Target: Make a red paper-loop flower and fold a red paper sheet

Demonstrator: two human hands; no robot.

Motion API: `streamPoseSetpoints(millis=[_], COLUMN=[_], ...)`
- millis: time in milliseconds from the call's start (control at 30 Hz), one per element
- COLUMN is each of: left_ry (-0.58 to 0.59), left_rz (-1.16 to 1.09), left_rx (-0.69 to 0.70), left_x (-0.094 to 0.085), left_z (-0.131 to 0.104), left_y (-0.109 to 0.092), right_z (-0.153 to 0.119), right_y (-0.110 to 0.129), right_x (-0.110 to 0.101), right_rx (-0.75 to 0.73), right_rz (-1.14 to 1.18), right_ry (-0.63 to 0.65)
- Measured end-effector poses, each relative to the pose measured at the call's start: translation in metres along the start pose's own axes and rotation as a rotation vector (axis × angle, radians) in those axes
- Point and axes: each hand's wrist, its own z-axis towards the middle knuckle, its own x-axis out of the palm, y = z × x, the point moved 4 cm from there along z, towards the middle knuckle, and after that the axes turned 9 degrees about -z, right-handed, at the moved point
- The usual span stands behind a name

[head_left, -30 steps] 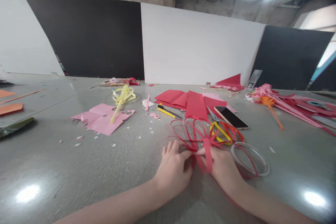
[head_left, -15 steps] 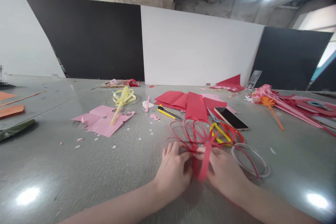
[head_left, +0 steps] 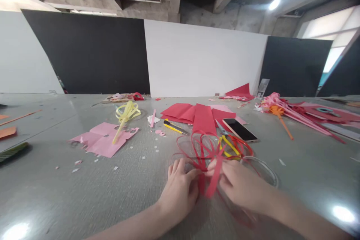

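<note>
Between my hands is a bunch of thin red paper strips [head_left: 201,150], bent into loops that fan out away from me. My left hand [head_left: 179,183] is closed, thumb and fingers pinching the bunch at its gathered base. From the other side my right hand [head_left: 239,182] is closed on the same base, beside a wider red strip end [head_left: 214,182] that hangs toward me. A thin red strand trails below my right hand, blurred. Just beyond lie yellow-handled scissors [head_left: 229,146], partly covered by strips. A roll of clear tape or wire [head_left: 271,170] is partly behind my right hand.
Folded red paper [head_left: 180,112], a yellow utility knife [head_left: 174,126] and a phone [head_left: 240,129] lie beyond my hands. Left are holed pink paper [head_left: 102,140] and a yellow paper-strip flower [head_left: 128,112]. Pink strip bundles [head_left: 284,107] lie right. Partition boards [head_left: 205,60] stand behind.
The view has tilted up and turned slightly right. Both hands still pinch the red bunch. A red strand now swings in a blur below my right hand, and the wider strip end has shifted.
</note>
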Motion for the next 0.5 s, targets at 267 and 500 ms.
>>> streamPoseSetpoints(millis=[267,500], left_ry=[0.035,0.082], left_rz=[0.134,0.201], left_rx=[0.066,0.118], left_x=[0.002,0.0], left_z=[0.0,0.001], left_y=[-0.005,-0.003], right_z=[-0.011,-0.025], right_y=[-0.004,0.015], right_x=[-0.024,-0.023], right_rx=[-0.08,-0.301], right_rz=[0.304,0.27], right_ry=[0.376,0.524])
